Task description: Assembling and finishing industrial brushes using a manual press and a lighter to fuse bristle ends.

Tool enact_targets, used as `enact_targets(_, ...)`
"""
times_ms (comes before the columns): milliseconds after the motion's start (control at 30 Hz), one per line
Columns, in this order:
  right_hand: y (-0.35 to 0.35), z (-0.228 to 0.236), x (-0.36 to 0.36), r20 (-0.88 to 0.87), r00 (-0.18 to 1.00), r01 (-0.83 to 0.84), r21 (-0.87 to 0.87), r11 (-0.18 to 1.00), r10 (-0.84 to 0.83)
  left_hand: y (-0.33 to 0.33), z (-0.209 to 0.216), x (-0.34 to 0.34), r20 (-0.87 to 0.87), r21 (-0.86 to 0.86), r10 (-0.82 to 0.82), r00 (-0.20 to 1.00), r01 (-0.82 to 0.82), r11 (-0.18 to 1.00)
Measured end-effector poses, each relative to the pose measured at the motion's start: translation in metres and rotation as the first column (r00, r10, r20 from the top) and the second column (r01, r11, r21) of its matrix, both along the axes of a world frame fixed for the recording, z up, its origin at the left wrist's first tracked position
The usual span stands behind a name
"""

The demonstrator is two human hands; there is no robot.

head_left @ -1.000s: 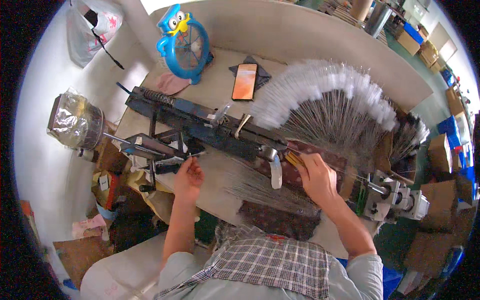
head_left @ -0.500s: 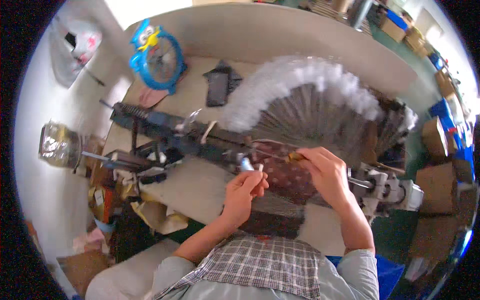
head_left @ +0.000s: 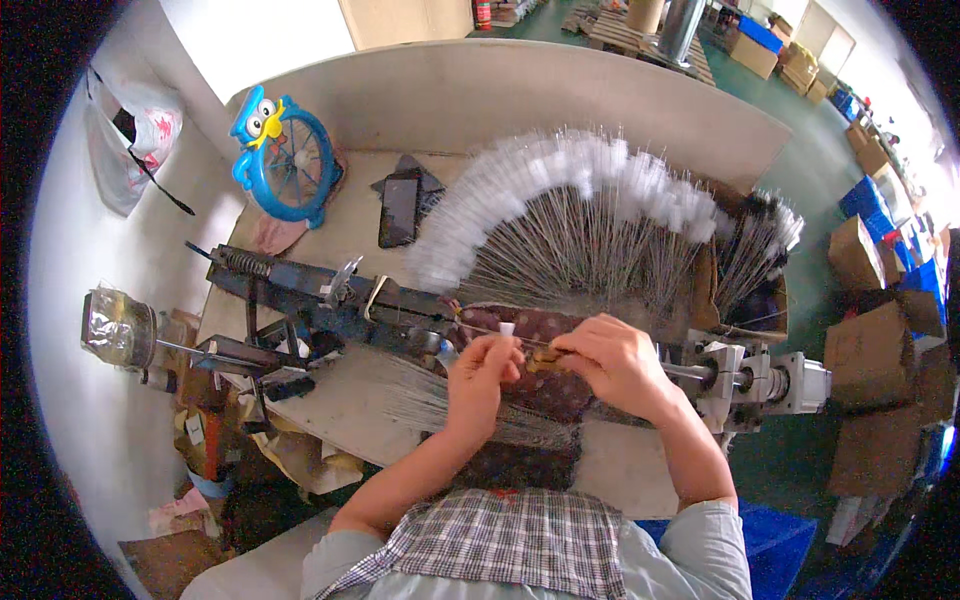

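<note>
My left hand [head_left: 484, 370] is closed, thumb against fingers, with a small white piece [head_left: 507, 328] sticking up from the pinch. Just beside it, the fingers of my right hand [head_left: 612, 358] close on a brass-coloured part [head_left: 545, 357]. A thin wire runs from there toward the left, over a dark red dotted cloth [head_left: 560, 395]. Behind both hands fans out a thick spread of wire brushes [head_left: 600, 240], their white tufted ends pointing away from me. More thin wires [head_left: 430, 400] lie left of my left wrist.
A long dark metal mechanism [head_left: 290, 285] crosses the bench on the left. On the right stands a metal chuck-like unit with a motor [head_left: 800, 384]. A phone [head_left: 399, 210] and a blue cartoon-shaped fan [head_left: 290, 165] sit at the back left. Cardboard boxes [head_left: 875, 350] stack at the far right.
My right hand has moved left and slightly down, bringing the brass-coloured part close to my left hand. My left hand stays near its place, still pinching the white piece. The view has shifted.
</note>
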State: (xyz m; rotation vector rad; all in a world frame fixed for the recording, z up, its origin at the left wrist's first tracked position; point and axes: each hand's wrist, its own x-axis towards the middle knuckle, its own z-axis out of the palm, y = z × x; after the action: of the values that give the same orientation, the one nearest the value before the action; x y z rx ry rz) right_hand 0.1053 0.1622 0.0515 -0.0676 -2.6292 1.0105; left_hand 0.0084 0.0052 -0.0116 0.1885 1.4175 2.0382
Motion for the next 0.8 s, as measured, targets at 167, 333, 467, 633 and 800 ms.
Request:
enact_targets(167,-0.022,0.001,-0.054,-0.204,0.965,0.221,0.280,0.934,-0.167,-0.010,0.013,-0.014,0.160,-0.021,0.110,0.981,-0.108,0.994)
enact_targets(333,-0.034,-0.009,-0.070,-0.065,0.996,0.068,0.272,0.960,-0.052,-0.015,0.015,-0.016,0.204,-0.004,0.029,0.979,-0.029,1.000)
enact_targets(467,-0.031,-0.003,-0.068,0.069,0.994,0.077,0.051,0.996,-0.080,-0.018,0.007,-0.020,0.098,-0.059,-0.052,0.994,0.058,0.997)
enact_targets(633,-0.041,-0.007,-0.067,0.100,0.981,0.178,-0.100,0.979,-0.168,-0.017,0.013,-0.023,0.280,0.095,-0.045,0.959,0.019,0.995)
enact_targets(800,-0.069,-0.013,-0.066,-0.172,0.950,0.295,0.229,0.928,-0.260,-0.014,-0.008,-0.019,0.388,0.157,0.092,0.917,-0.164,0.974)
